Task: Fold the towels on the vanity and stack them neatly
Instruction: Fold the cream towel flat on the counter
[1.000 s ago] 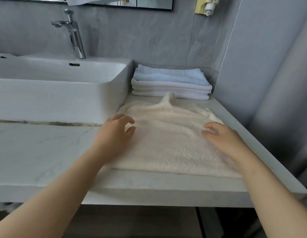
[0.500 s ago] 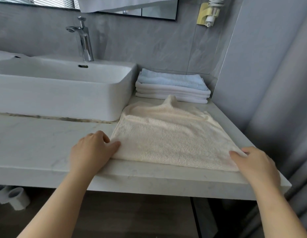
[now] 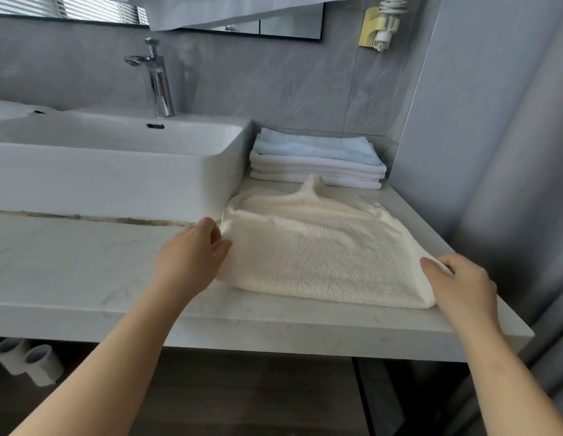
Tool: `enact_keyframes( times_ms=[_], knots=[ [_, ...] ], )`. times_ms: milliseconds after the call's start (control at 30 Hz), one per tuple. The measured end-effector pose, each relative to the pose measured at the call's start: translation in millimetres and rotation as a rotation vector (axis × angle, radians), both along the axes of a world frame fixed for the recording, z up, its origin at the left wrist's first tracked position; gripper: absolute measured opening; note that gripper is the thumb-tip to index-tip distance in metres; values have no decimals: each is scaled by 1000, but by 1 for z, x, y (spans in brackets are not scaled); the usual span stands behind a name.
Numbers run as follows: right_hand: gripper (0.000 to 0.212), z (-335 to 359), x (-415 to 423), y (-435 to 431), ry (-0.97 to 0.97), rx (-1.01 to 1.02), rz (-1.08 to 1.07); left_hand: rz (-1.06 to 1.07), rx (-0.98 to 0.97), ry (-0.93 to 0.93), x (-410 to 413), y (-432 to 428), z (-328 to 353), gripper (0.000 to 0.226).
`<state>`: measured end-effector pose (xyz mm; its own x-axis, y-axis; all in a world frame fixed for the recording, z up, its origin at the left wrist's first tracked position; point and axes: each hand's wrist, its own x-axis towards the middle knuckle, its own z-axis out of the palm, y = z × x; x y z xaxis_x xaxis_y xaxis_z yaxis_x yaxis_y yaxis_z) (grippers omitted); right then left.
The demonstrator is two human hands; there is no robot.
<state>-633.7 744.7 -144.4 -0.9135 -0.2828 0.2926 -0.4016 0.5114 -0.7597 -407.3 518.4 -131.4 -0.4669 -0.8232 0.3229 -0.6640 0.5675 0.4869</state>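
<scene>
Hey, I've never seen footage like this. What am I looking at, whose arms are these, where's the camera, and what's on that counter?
There is no machine here: a person does the work with bare hands. The view comes from a camera worn on the person's head, looking forward and down, so both arms reach in from the bottom. The left grip and the right grip are simply that person's own hands. Each one pinches a side of a cream towel, which is partly raised off the pale vanity top. Behind it, against the wall, sits a stack of folded towels, light blue on top and white below. To the left stands a white sink with a chrome tap.
</scene>
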Motion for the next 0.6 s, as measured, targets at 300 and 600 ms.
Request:
enact_keyframes(
  times_ms=[300, 600],
  knots=[
    [29, -2, -8, -1, -36, 38, 22, -74, 277, 305, 7, -2, -14, 20],
    [18, 1, -19, 14, -203, -225, 107, -79, 311, 479, 20, -5, -18, 43]
  ],
)
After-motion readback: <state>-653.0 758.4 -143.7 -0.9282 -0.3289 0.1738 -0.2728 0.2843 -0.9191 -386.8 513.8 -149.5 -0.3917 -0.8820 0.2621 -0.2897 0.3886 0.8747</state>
